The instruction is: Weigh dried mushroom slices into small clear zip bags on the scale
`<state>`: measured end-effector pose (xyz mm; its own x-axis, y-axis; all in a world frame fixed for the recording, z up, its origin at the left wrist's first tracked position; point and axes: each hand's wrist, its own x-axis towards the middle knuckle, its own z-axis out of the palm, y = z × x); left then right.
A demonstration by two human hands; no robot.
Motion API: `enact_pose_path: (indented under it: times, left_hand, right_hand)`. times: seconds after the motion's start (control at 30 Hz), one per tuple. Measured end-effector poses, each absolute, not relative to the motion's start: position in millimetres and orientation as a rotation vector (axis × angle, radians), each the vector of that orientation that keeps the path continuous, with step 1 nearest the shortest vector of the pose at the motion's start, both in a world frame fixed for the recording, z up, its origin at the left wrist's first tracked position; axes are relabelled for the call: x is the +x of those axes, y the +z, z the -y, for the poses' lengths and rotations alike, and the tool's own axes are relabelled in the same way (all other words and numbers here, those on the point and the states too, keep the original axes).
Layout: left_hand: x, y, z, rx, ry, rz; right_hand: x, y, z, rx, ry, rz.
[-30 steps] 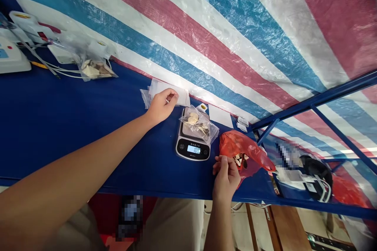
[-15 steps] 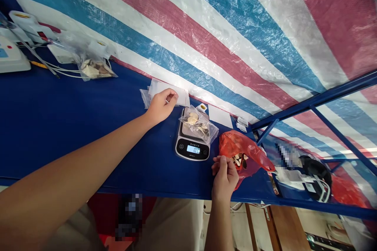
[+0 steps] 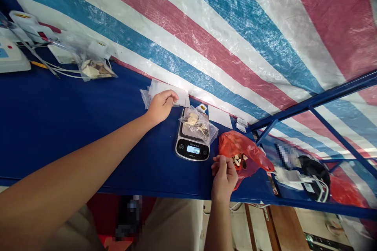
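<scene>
A compact electronic scale (image 3: 193, 145) stands on the blue tabletop, its lit display seeming to read 10.0. Across its pan lies a clear plastic bag (image 3: 210, 130) with pale and dark dried pieces in it. My left hand (image 3: 161, 106) hovers left of the scale, over white paper (image 3: 182, 95), its fingers loosely bent and slightly apart, with nothing visible in them. My right hand (image 3: 225, 176) is closed, thumb against the curled fingers, at the near right of the scale. What it holds, if anything, is hidden. Beside it an opened red plastic bag (image 3: 235, 143) shows dried slices (image 3: 239, 160) inside.
Small clear bags (image 3: 145, 98) lie by the paper. At the far left are another bag of dried pieces (image 3: 96, 69), cables and a white device (image 3: 13, 57). A blue metal frame (image 3: 326, 90) rises at right; a striped sheet (image 3: 188, 27) hangs behind.
My left hand's fingers have loosened from a pinch, and the hand has turned a little. The display's last digit has changed. My right hand stays nearly still.
</scene>
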<state>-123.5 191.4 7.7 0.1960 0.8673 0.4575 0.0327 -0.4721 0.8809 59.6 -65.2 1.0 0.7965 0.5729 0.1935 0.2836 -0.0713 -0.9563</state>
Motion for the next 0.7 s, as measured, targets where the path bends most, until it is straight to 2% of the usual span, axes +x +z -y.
enact_pose_path:
  times: [0.17, 0.43, 0.6, 0.7]
  left_hand:
    - [-125.6, 11.6, -187.2, 1.768, 1.232, -0.706]
    - [-126.0, 10.7, -188.7, 1.795, 1.171, -0.772]
    - [-123.7, 9.6, -187.6, 1.804, 1.213, -0.801]
    - [-123.2, 10.8, -185.3, 1.810, 1.213, -0.802]
  right_hand:
    - [62.9, 17.0, 46.0, -1.702, 0.255, 0.730]
    - [79.1, 53.5, -26.3, -1.753, 0.197, 0.947]
    - [74.0, 129.3, -32.4, -1.639, 0.159, 1.515]
    - [65.6, 179.1, -28.9, -1.713, 0.011, 1.848]
